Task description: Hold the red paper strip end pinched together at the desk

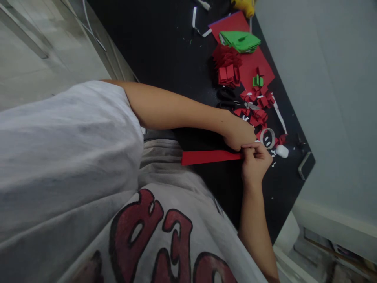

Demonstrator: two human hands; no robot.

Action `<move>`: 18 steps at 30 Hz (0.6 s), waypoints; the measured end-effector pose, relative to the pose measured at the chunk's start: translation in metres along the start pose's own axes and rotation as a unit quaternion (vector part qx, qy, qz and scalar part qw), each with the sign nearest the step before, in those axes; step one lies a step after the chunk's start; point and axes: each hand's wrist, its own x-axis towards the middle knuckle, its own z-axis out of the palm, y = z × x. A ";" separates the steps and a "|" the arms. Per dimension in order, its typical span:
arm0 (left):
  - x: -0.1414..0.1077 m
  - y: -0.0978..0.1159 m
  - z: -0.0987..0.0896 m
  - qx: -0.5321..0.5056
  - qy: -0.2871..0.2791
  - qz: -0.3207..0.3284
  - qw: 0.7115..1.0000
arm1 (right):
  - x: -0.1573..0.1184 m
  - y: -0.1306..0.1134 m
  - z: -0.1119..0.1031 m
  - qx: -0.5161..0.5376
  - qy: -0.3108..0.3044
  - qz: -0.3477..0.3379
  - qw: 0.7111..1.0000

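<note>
- Right hand (255,159) closed, fingertips pinching the end of a red paper strip (210,157); thumb and fingers meet on top of it, so the grip reads as a fold or crease hold.
- Left hand (238,133) closed too, pressing down on the same strip end, touching the right hand; looks like it pins the paper flat while the other works the end.
- Strip lies flat on the black table (165,51) at its near edge, the free end reaching toward the person's grey shirt (67,157).
- Just beyond the hands: a roll of clear tape (267,138) and a small white object (282,151), kept near for reach.
- Further out: scissors (235,103) among folded red paper pieces (228,68), a green folded piece (240,41) on a red sheet (256,65).
- Phone (305,165) sits at the table's edge, well apart from the strip.
</note>
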 end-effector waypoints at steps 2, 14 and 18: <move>0.000 0.000 0.000 0.001 0.001 0.002 1.000 | 0.000 0.000 0.000 0.001 0.000 0.000 1.000; 0.003 -0.003 0.005 -0.034 0.031 0.001 0.999 | -0.001 0.000 0.000 -0.014 -0.002 0.000 1.000; 0.003 -0.003 0.005 -0.050 0.037 -0.001 0.998 | -0.001 0.000 0.000 -0.012 -0.002 -0.005 1.000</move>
